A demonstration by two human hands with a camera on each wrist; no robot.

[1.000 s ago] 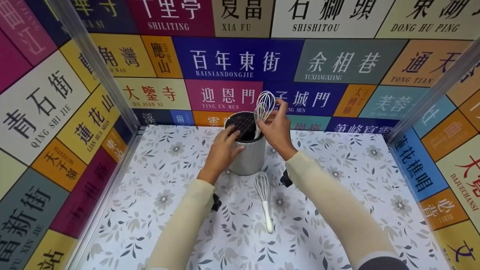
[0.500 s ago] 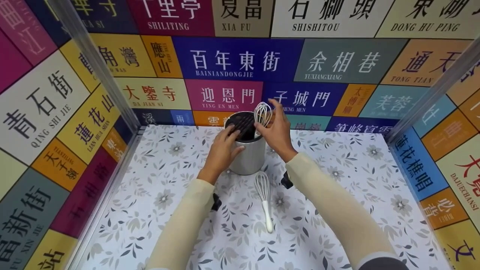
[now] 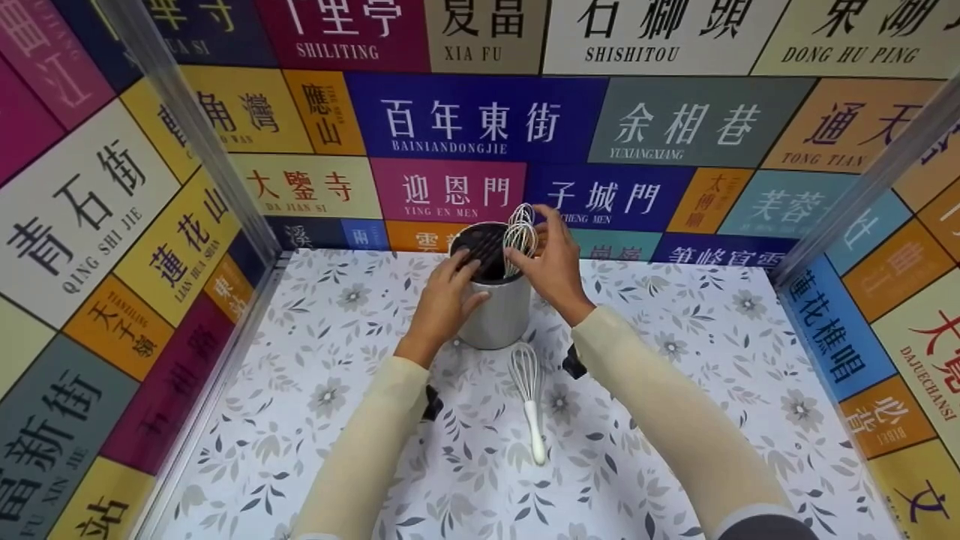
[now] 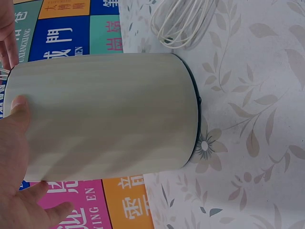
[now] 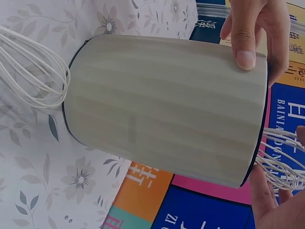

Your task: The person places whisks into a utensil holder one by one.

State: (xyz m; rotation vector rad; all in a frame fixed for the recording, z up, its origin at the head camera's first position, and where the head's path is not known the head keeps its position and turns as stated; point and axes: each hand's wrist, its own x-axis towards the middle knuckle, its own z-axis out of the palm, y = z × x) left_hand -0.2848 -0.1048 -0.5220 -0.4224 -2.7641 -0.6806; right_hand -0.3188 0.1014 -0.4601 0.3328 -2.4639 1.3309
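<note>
A grey cylindrical utensil holder (image 3: 495,319) with a dark, slotted insert (image 3: 480,251) stands upright near the back of the table. My left hand (image 3: 441,300) grips its left rim, the thumb (image 5: 245,59) against the outer wall in the right wrist view. At the right side of the mouth, my right hand (image 3: 556,262) holds a whisk (image 3: 521,234) by its wire loops. These wires stick up above the rim; the handle is hidden inside the holder. Another whisk (image 3: 528,397), with a white handle, lies in front of the holder, wires toward it.
Beneath everything is a white tabletop (image 3: 300,450) with a grey floral print. Colourful sign-covered panels (image 3: 472,120) rise behind and at both sides, with metal posts (image 3: 202,150) at the corners. A dark wrist mount (image 3: 574,361) sits under each forearm.
The whisk in my right hand has moved down into the holder, and its wires now lean slightly further left. My left hand and the whisk on the table have stayed put.
</note>
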